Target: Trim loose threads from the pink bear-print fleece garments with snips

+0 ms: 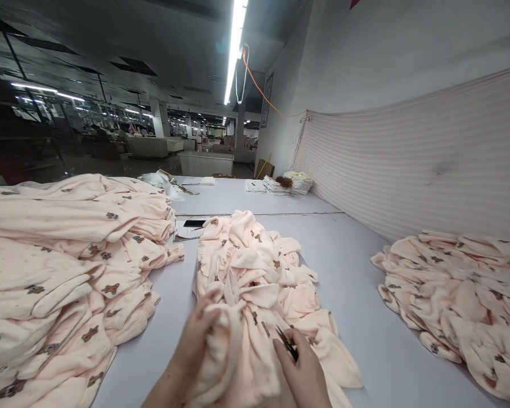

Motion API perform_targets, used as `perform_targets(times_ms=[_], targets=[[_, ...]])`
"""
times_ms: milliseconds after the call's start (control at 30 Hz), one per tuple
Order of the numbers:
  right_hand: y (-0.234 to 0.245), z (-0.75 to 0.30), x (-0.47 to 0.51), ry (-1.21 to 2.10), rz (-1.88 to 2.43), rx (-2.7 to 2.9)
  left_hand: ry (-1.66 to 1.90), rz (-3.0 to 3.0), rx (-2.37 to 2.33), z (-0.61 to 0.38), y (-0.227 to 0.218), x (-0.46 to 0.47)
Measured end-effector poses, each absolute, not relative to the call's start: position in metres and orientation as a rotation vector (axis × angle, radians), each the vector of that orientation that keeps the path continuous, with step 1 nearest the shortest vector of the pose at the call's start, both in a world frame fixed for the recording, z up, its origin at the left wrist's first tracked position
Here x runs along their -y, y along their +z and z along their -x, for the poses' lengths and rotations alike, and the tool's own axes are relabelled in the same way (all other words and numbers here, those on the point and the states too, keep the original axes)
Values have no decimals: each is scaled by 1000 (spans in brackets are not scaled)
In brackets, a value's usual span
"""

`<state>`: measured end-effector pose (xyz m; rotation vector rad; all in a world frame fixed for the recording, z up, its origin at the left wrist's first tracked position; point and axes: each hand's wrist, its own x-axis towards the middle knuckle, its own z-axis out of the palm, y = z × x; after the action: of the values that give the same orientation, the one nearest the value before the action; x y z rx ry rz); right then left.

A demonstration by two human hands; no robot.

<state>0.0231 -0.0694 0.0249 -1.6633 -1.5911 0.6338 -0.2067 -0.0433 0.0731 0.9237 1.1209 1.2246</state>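
Observation:
A pale peach fleece garment (255, 266) with small brown bear prints lies crumpled on the table in front of me. My left hand (202, 334), somewhat blurred, has its fingers closed on a fold of it at the lower middle. In my right hand (300, 365) is a pair of dark thread snips (287, 343), with the pointed blades angled up and left over the fabric. The fingers wrap round the snips and hide most of their body. Whether the blades touch the cloth I cannot tell.
A large heap of matching garments (68, 272) covers the left side, and another pile (463, 300) lies at the right. Behind the garment are a dark phone (194, 223) and papers (185, 231). Stacked labels (297, 182) stand farther back. A striped cloth (408, 153) hangs along the right wall.

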Motion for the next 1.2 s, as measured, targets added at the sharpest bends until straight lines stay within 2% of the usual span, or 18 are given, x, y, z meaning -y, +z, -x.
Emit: perform_targets(times_ms=[100,233,300,500,600,767,900,1067,1200], targets=[[5,-35,68,772,1713,1346,1277,-1229,-1166,202,66,40],[-14,-36,66,942,1545,1341,881,-1759,-1146,161,41,56],[-19,-38,68,958,1516,1352,811,-1877,-1177,155,33,58],[-35,-52,66,853,1616,1306,1308,-1235,-1143,216,48,20],[-33,-43,57,782,1604,1293,1204,-1275,-1115,219,53,15],[-12,-18,53,787,1422,1337,917,-1542,-1158,162,35,32],[-7,-2,61,793,1321,1354,924,-1544,-1154,148,28,33],[-2,6,60,674,1419,1493,953,-1291,-1074,176,35,36],[16,6,56,776,1418,1655,1016,-1020,-1005,187,35,40]])
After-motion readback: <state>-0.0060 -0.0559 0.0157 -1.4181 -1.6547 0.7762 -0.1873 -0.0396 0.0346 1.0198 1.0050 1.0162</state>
